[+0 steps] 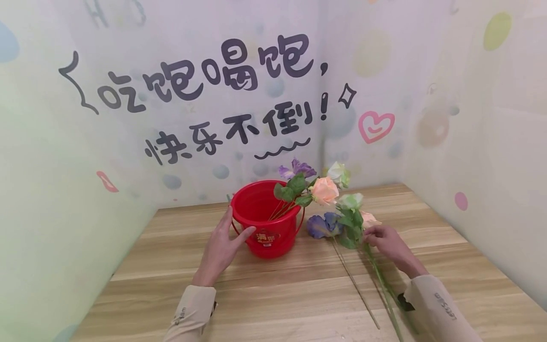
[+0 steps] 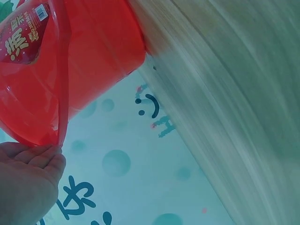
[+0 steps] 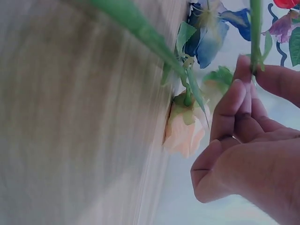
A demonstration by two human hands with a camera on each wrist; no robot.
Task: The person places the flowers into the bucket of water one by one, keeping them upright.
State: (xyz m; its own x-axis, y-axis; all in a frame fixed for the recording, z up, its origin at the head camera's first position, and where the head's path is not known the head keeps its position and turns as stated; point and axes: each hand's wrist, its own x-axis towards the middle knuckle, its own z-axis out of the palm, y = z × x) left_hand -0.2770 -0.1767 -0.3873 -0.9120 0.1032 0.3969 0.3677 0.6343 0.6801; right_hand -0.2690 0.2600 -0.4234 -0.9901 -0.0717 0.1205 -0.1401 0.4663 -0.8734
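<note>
My left hand (image 1: 220, 249) rests against the near left side of a red bucket (image 1: 273, 247), thumb on its front and fingers at the rim. In the left wrist view the fingertips touch the rim beside the bucket's handle (image 2: 62, 79). My right hand (image 3: 248, 154) pinches a green flower stem (image 3: 255, 35) between thumb and fingertips; which bloom it bears is partly hidden. Close by are a pale green-white rose (image 1: 351, 201), a peach rose (image 3: 185, 133) and a blue-purple iris (image 1: 320, 225).
Inside the bucket stand several artificial flowers, with a purple iris (image 1: 299, 168), a peach rose (image 1: 325, 191) and a white-green rose (image 1: 338, 174) leaning right over the rim. Thin stems lie along the wooden table (image 1: 171, 266). Printed walls (image 1: 239, 95) enclose the back and sides.
</note>
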